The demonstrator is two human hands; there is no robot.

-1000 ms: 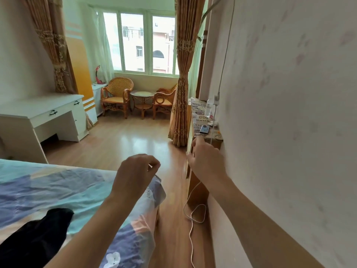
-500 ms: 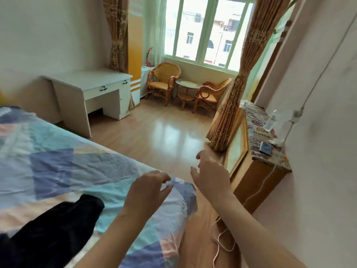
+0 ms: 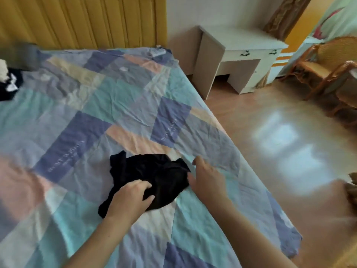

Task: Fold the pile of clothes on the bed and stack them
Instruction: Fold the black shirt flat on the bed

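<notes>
— What differs from a moment ago?
— Both hands were in the air by the wall; now they are down at the black garment (image 3: 148,176) on the bed (image 3: 96,113).
— Grip?
— Left hand (image 3: 131,198) pinches its near part; right hand (image 3: 204,178), fingers spread, touches its right edge.
— Its lie?
— Crumpled, long axis running from near-left to far-right.
</notes>
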